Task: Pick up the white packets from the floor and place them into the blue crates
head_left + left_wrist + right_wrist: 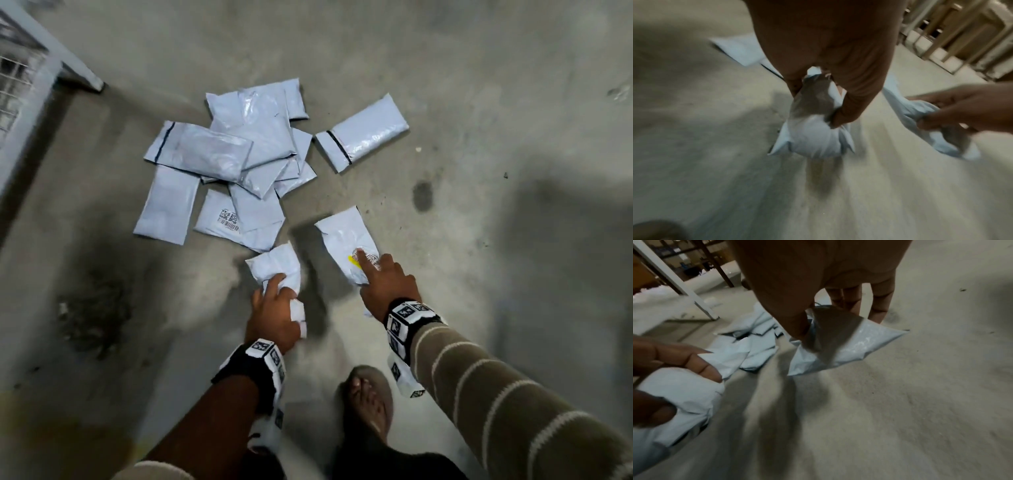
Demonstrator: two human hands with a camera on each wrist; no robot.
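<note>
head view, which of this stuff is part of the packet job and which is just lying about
Part of the job:
- packet gripped by the left hand
- packet gripped by the right hand
- pile of packets on the floor
- lone packet apart from the pile

Just there:
- metal rack
- dark stain on the floor

No blue crate is in view.
</note>
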